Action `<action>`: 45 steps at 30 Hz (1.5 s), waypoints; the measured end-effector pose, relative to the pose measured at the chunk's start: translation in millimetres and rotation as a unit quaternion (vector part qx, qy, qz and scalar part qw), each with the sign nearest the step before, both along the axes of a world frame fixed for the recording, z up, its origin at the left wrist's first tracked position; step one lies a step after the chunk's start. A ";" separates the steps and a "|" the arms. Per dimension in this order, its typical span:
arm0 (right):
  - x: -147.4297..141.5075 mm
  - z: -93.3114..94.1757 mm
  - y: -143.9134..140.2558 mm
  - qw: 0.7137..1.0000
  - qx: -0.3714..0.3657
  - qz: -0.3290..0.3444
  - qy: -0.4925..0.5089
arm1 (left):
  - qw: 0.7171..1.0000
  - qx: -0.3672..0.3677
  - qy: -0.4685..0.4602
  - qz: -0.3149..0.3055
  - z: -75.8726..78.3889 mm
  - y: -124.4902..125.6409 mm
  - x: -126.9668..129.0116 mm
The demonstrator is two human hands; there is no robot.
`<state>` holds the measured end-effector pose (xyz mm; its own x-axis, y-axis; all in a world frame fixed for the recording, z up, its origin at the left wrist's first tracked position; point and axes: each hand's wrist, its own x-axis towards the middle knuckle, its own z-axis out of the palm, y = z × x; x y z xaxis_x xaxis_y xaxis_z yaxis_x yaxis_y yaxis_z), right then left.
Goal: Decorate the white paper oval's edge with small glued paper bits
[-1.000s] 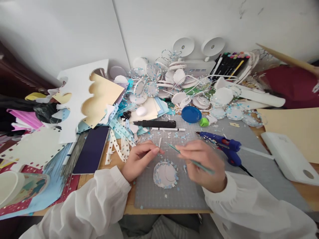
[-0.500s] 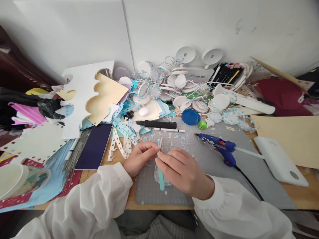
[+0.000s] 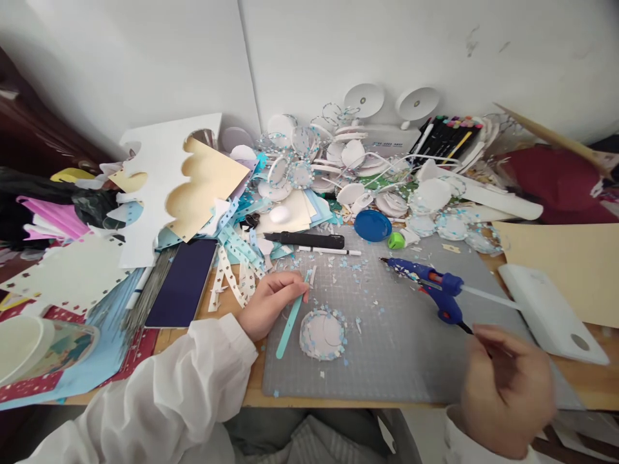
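My left hand (image 3: 276, 301) is closed, pinching a teal paper strip (image 3: 290, 325) that slants down toward the mat's front edge. A small white piece (image 3: 313, 276) lies at the strip's upper end by my fingertips. Just right of the strip sits a round white disc (image 3: 323, 334) edged with tiny blue and white flowers. At the right, my slightly blurred right hand (image 3: 507, 386) has its thumb and finger closed on the black cord behind the blue glue gun (image 3: 428, 280). A white glue stick (image 3: 488, 296) juts from the gun's back.
The grey cutting mat (image 3: 387, 361) carries paper scraps. Behind are a black cutter (image 3: 309, 240), a white pen (image 3: 329, 251), a blue lid (image 3: 373, 225) and several decorated discs. A phone (image 3: 181, 283) lies left; a white device (image 3: 551, 312) stands right.
My right hand has left the teal strip and moved right to the glue gun's cord. The strip's lower end has swung left in my left hand, uncovering the disc.
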<state>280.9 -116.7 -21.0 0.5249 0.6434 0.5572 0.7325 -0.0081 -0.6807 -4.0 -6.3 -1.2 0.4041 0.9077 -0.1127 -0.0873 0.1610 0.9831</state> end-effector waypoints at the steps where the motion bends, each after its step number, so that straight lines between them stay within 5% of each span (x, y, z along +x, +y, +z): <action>1: 4.2 -2.9 2.0 1.000 -0.028 -0.014 0.001 | 1.000 0.005 0.001 0.000 -0.6 0.0 -0.1; 7: 14.4 -4.7 31.8 0.978 -0.113 0.010 -0.174 | 0.999 0.029 0.033 -0.003 -1.9 0.8 -0.1; 14: 19.3 -15.8 53.7 0.955 -0.181 0.037 -0.233 | 0.996 0.074 0.033 -0.029 5.5 -0.3 1.3; 22: 7.1 28.3 75.3 0.975 -0.195 -0.030 -0.104 | 0.994 0.080 0.045 -0.057 14.3 -1.1 2.2; 26: -8.3 45.1 93.0 0.987 -0.155 0.016 -0.027 | 0.993 0.085 0.046 -0.062 11.1 -0.4 2.1; 36: -40.2 12.0 101.2 0.955 -0.176 0.239 -0.014 | 0.993 0.085 0.042 -0.067 10.9 0.1 2.4; 45: -37.5 14.6 98.5 0.964 -0.098 0.241 -0.062 | 0.993 0.087 0.047 -0.066 11.1 -0.4 2.6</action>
